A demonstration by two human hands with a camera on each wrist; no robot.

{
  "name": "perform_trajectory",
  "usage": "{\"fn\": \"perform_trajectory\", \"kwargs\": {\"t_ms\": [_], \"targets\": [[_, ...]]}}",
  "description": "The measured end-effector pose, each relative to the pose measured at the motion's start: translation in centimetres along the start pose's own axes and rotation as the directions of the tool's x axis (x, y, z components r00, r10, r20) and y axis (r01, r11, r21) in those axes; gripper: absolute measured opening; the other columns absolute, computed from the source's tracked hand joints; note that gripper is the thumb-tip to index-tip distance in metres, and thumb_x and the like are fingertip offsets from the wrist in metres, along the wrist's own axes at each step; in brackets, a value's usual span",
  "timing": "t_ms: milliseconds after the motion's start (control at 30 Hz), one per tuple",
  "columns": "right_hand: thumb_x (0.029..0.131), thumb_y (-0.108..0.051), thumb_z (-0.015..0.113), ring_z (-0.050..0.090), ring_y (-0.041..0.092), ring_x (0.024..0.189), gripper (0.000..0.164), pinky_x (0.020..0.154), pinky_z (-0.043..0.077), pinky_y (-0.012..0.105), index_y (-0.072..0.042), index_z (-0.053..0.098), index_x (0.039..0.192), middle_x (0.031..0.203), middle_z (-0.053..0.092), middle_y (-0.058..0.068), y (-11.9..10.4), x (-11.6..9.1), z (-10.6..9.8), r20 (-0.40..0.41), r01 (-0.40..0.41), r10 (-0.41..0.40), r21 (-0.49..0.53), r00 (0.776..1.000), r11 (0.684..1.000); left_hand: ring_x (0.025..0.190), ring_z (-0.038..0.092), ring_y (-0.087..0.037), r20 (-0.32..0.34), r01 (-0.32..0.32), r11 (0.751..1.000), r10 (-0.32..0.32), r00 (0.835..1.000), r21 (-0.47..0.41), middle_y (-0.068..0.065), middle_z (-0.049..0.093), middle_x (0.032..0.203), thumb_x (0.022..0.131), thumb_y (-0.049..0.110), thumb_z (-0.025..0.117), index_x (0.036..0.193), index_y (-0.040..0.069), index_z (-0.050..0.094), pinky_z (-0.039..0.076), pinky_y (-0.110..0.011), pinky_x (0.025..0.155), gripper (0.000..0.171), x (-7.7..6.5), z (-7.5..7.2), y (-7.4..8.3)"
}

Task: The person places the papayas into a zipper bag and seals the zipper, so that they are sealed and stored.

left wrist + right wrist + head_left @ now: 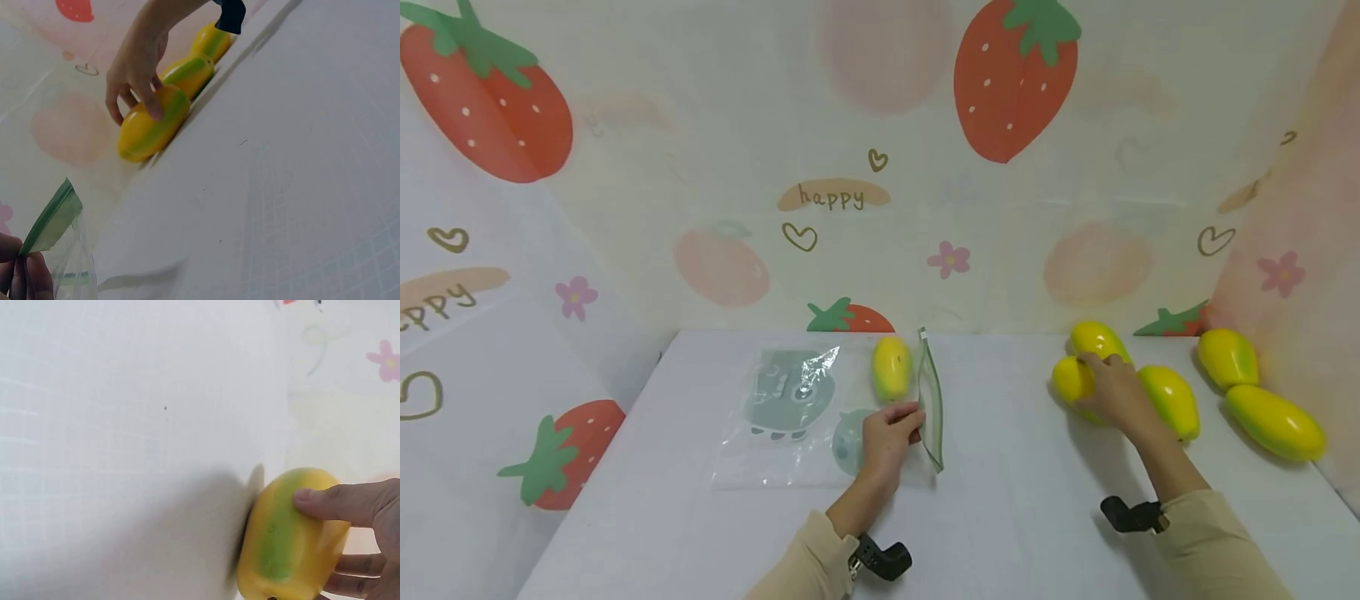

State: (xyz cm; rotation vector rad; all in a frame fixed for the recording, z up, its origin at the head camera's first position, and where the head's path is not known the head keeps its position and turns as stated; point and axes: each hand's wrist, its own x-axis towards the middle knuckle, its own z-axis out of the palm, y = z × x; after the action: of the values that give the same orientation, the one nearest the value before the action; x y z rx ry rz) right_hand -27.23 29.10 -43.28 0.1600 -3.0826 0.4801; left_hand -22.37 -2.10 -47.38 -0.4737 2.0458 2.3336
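A clear plastic zip bag (793, 392) with a grey-green cartoon print lies flat on the table. One yellow-green mango (892, 367) sits inside it near the mouth. My left hand (889, 442) pinches the bag's mouth by its green zip edge (50, 219), holding it raised and parted. Over at the right, my right hand (1116, 390) grips another mango (290, 534), thumb on one side and fingers round the other. That mango is low, close over the table, beside two more: one behind it (1097, 340) and one to its right (1171, 402).
Two further mangoes lie at the far right, one toward the back (1227, 358) and a longer one (1276, 422) in front. A strawberry-printed cloth (880, 150) hangs along the back and sides of the white table (1000, 517).
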Motion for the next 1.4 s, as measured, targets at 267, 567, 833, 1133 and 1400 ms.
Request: {"fn": "perform_trajectory", "kwargs": {"t_ms": [267,567,833,1133,1400], "targets": [[0.078,-0.013,0.077,0.047,0.053,0.102,0.069,0.088,0.043,0.064,0.007,0.043,0.135,0.119,0.044,0.042,-0.1,-0.3,0.4,-0.043,-0.019,0.020,0.029,0.999,0.999,0.069,0.057,-0.009,0.022,0.026,1.000,-0.026,0.999,-0.003,-0.005,0.067,0.089,0.086,0.005,0.070,0.106,-0.004,0.070,0.052,-0.018,0.063,0.022,0.1,0.0,0.4],[0.077,-0.016,0.078,0.048,0.050,0.101,0.070,0.086,0.042,0.062,0.008,0.045,0.134,0.118,0.048,0.041,-0.2,-0.4,0.9,-0.080,0.005,0.003,0.109,0.997,0.994,0.069,0.058,-0.010,0.020,0.025,1.000,-0.025,0.999,-0.001,-0.006,0.068,0.091,0.087,0.006,0.070,0.106,-0.003,0.070,0.053,-0.019,0.065,0.021,0.1,-0.1,0.4],[0.081,-0.023,0.076,0.049,0.046,0.108,0.074,0.084,0.045,0.057,0.004,0.041,0.141,0.128,0.049,0.036,-0.4,-0.3,1.0,-0.035,0.016,-0.008,0.226,0.999,0.974,0.065,0.057,-0.009,0.027,0.007,1.000,-0.007,1.000,-0.004,-0.006,0.068,0.091,0.087,0.006,0.070,0.107,-0.004,0.070,0.054,-0.019,0.064,0.022,-0.2,-0.1,0.5],[0.083,-0.022,0.077,0.056,0.046,0.109,0.072,0.084,0.055,0.050,0.006,0.043,0.140,0.130,0.051,0.036,-1.8,-0.1,0.9,-0.045,0.049,-0.033,0.396,0.998,0.917,0.068,0.057,-0.009,0.016,-0.028,1.000,0.028,0.999,-0.009,-0.006,0.068,0.090,0.086,0.007,0.071,0.106,-0.004,0.071,0.052,-0.017,0.064,0.022,-0.3,0.0,0.5],[0.081,-0.022,0.078,0.058,0.040,0.103,0.070,0.081,0.056,0.040,0.002,0.046,0.139,0.125,0.051,0.033,-3.4,0.1,1.2,-0.001,0.011,-0.012,0.479,1.000,0.878,0.070,0.058,-0.009,0.011,-0.041,0.999,0.041,0.999,0.001,-0.007,0.067,0.090,0.086,0.006,0.070,0.105,-0.004,0.071,0.053,-0.018,0.065,0.022,-0.4,0.2,0.4]]}}
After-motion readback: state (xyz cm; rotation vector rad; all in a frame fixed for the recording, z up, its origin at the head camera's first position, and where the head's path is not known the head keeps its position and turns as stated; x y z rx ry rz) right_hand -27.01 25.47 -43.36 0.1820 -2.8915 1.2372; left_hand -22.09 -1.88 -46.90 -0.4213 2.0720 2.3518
